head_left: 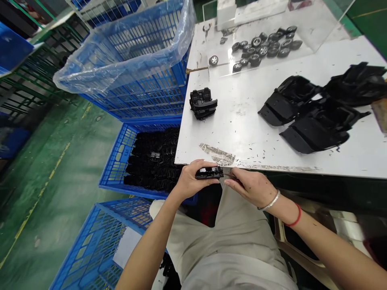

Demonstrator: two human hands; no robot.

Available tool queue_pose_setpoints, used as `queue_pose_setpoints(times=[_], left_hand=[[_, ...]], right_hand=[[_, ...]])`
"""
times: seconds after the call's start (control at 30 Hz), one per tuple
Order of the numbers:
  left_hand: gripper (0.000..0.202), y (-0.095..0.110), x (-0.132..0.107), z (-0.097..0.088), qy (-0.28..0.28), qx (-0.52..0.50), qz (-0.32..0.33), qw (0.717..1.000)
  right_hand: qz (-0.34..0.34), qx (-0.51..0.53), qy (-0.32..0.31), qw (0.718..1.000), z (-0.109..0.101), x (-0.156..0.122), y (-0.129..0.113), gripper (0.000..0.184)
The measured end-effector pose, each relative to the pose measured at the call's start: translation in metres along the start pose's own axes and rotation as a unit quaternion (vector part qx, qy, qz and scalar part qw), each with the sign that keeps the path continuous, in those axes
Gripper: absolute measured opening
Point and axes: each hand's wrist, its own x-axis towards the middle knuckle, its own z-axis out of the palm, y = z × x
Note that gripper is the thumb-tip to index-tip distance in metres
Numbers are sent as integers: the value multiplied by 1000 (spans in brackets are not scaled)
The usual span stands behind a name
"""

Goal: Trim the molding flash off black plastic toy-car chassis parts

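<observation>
"Progress first: how far along are you with the small black part (208,173)?"

"Partway, I judge. You have it pinched between the thumb and fingers of your left hand (190,181), at the near edge of the white table (229,88), over your lap."

"And your right hand (254,187)?"

"Its thumb and fingers are closed on a thin tool (231,175), which you bring to the right end of the part. Your fingers cover most of it, so it may be a blade, but I can't be sure."

"So you can't call this part finished?"

"I wouldn't. Both your hands are busy with it, and it isn't set down."

"What else lies around you?"

"On the tabletop, one black assembly (203,104) sits by itself at your left, and a group of black moulded pieces (314,131) lies close together at your right. You touch none of them. Farther back, small wheels (263,51) lie in a loose cluster. Dark scraps (264,152) are scattered toward your side, which I take as a sign that some work is done."

"And the blue crate (116,157) at your left?"

"It holds a mass of black parts (151,161), low down, just beside the table. Nothing marks them as finished or waiting."
</observation>
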Motion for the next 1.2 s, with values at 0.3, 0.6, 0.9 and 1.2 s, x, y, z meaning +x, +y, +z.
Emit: queue_pose_setpoints(times=[0.3, 0.6, 0.9, 1.2], left_hand=[[39, -7, 0, -1, -15, -19, 13, 1000], [38, -7, -1, -1, -23, -25, 2, 999], [40, -9, 0, -1, -25, -24, 1, 999], [39, -8, 0, -1, -23, -17, 2, 1000]], right_hand=[[-2, -53, 16, 998, 6, 3, 0, 50], [6, -53, 3, 999, 7, 5, -1, 52], [-2, -55, 7, 998, 7, 5, -1, 50], [-13, -90, 6, 996, 10, 6, 0, 52]])
